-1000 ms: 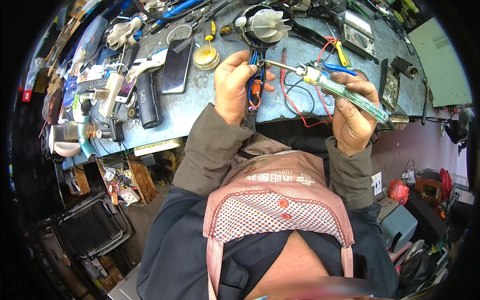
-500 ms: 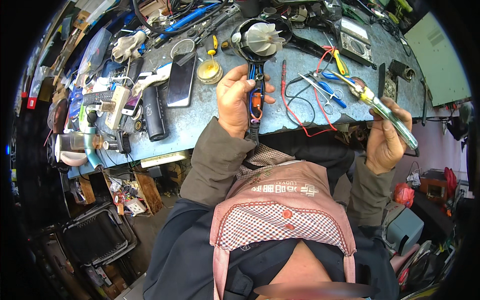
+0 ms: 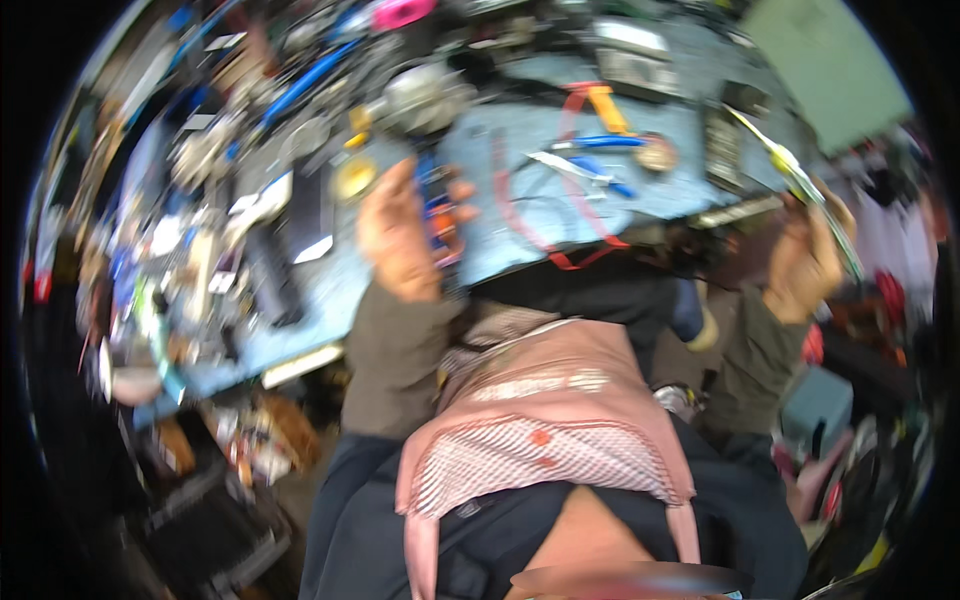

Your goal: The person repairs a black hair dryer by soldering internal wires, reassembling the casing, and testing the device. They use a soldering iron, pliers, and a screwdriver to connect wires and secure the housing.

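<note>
Blurred by motion, an opened hair dryer lies at the table's front edge, its pale fan [image 3: 425, 98] at the far end and its bare handle [image 3: 440, 210] showing blue wires and an orange part. My left hand [image 3: 395, 235] is wrapped round that handle, thumb on the near side and fingertips showing beyond it. Off to the right, past the table edge, my right hand [image 3: 808, 245] grips a soldering iron [image 3: 808, 190] with a yellow collar and clear green handle. Its thin tip points up and left, apart from the round tin [image 3: 655, 152].
Between my hands lie red test leads [image 3: 520, 225], scissors [image 3: 575, 170] and a yellow-handled tool [image 3: 608, 108]. A multimeter [image 3: 636, 72] stands behind them. At left are a dark phone [image 3: 312, 220], a yellow paste pot [image 3: 354, 178], a black cylinder [image 3: 272, 275] and much clutter.
The whole view has shifted and blurred, the table things sliding left. My right hand has moved right with the soldering iron, its tip away from the round tin. My left hand keeps its hold.
</note>
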### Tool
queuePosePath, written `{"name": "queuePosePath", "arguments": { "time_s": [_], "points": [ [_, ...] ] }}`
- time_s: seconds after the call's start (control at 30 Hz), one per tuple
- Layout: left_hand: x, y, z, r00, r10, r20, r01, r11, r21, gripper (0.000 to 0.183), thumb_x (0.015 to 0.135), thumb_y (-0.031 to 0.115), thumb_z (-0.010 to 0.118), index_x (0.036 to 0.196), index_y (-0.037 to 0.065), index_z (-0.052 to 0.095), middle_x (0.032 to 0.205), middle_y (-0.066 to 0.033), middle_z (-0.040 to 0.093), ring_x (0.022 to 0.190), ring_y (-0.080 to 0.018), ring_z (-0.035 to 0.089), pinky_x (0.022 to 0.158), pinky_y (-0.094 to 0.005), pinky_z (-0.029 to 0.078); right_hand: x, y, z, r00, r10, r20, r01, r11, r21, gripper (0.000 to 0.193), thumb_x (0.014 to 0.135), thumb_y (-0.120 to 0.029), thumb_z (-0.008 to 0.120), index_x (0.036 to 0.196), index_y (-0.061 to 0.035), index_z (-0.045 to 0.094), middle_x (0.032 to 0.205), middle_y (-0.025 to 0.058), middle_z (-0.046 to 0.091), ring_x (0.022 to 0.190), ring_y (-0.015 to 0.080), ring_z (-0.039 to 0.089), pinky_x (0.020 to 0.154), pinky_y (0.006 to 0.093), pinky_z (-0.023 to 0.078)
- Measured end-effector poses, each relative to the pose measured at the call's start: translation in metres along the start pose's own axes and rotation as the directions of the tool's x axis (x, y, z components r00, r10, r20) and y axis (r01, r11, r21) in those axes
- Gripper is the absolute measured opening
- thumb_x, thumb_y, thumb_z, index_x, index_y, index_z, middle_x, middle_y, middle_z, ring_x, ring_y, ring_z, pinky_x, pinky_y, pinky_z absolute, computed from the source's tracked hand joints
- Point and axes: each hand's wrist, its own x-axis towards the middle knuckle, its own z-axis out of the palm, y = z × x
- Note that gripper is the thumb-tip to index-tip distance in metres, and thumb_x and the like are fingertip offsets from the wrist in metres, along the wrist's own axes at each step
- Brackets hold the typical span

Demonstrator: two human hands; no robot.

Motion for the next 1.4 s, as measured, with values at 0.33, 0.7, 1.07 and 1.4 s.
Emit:
{"name": "queuePosePath", "arguments": {
  "time_s": [0.33, 0.7, 1.07, 1.4],
  "points": [
    [0.01, -0.009, -0.023, 0.99, 0.135, 0.039, -0.132, 0.989, -0.073, 0.07, 0.106, 0.061, 0.037, 0.13, 0.0, 0.063, 0.114, -0.0255, 0.072, 0.076, -0.0311, 0.076, 0.049, -0.036, 0.058, 0.066, -0.016, 0.022, 0.982, -0.187, -0.033, 0.144, 0.846, -0.513, 0.016, 0.093, -0.002, 0.076, 0.108, 0.0035, 0.071, 0.099, 0.0111, 0.076, 0.083, 0.017, 0.072, 0.072, 0.0307, 0.061],
    [0.004, -0.011, -0.005, 0.983, 0.111, 0.145, -0.078, 0.973, -0.217, 0.074, 0.106, 0.054, 0.041, 0.137, -0.013, 0.052, 0.113, -0.0264, 0.068, 0.092, -0.0341, 0.073, 0.069, -0.0452, 0.064, 0.108, 0.054, 0.002, 0.993, 0.024, 0.115, 0.087, 0.509, -0.856, 0.032, 0.097, -0.023, 0.079, 0.118, 0.0001, 0.073, 0.105, 0.0098, 0.078, 0.093, 0.0156, 0.073, 0.077, 0.0302, 0.059],
    [0.007, -0.007, -0.007, 0.98, 0.131, 0.148, -0.099, 0.974, -0.206, 0.07, 0.103, 0.048, 0.048, 0.138, -0.012, 0.054, 0.114, -0.0277, 0.069, 0.092, -0.0355, 0.074, 0.069, -0.0457, 0.065, 0.115, 0.057, 0.008, 0.997, 0.015, 0.078, 0.055, 0.577, -0.815, 0.039, 0.097, -0.029, 0.079, 0.12, 0.0023, 0.074, 0.104, 0.0113, 0.078, 0.091, 0.0173, 0.074, 0.075, 0.032, 0.06],
    [0.008, -0.008, -0.009, 0.967, 0.181, 0.177, -0.136, 0.961, -0.239, 0.064, 0.095, 0.034, 0.055, 0.139, -0.013, 0.054, 0.116, -0.0283, 0.069, 0.094, -0.0365, 0.075, 0.07, -0.0455, 0.066, 0.102, 0.058, 0.017, 0.998, 0.059, 0.02, -0.017, 0.574, -0.818, 0.043, 0.099, -0.035, 0.078, 0.121, 0.0012, 0.073, 0.105, 0.0145, 0.077, 0.089, 0.0144, 0.071, 0.075, 0.0281, 0.056]
  ]
}}
